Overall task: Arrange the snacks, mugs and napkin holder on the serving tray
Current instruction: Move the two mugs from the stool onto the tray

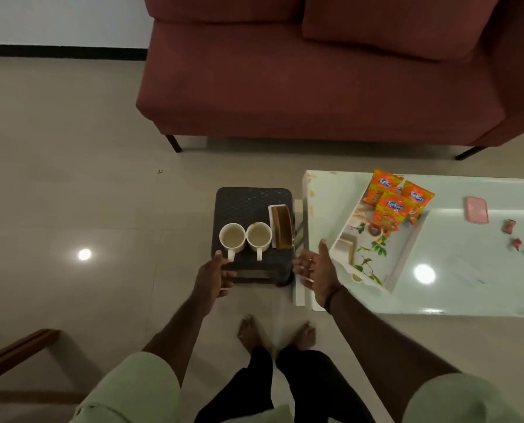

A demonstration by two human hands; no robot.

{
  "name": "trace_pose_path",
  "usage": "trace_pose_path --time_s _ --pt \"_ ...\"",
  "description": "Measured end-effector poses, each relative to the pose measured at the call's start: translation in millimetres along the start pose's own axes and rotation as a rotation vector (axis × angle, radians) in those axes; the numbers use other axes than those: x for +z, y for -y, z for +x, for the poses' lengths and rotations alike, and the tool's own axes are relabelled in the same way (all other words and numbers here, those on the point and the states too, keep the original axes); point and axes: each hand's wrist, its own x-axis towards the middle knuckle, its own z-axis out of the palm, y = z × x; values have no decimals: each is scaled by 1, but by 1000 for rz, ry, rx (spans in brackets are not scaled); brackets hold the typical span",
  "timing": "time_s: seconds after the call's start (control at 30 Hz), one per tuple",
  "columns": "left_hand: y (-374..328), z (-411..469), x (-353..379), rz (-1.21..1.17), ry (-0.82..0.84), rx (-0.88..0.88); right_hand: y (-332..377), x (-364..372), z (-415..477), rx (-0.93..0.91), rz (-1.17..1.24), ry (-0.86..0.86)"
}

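Observation:
Two white mugs, the left mug and the right mug, stand side by side on a dark stool, handles toward me. A white and brown napkin holder stands at the stool's right edge. On the white table lies a floral serving tray with three orange snack packets at its far end. My left hand hovers open near the stool's front left corner, just below the left mug's handle. My right hand is open between stool and tray, holding nothing.
A dark red sofa stands behind the stool and table. The white table also holds a pink flat item and a few small wrapped sweets. A wooden chair edge shows at lower left. My bare feet stand on the tiled floor.

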Motion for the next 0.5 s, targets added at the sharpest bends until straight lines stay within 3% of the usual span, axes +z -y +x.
trace_pose_path --time_s 0.13,0.27,0.5 --pt "10 31 -10 -23 -1 -58 -17 35 20 61 -81 38" --pt "20 62 -8 -140 104 -176 -33 61 53 110 -107 57" --pt "42 125 8 -142 111 -133 -60 80 120 147 -130 146"
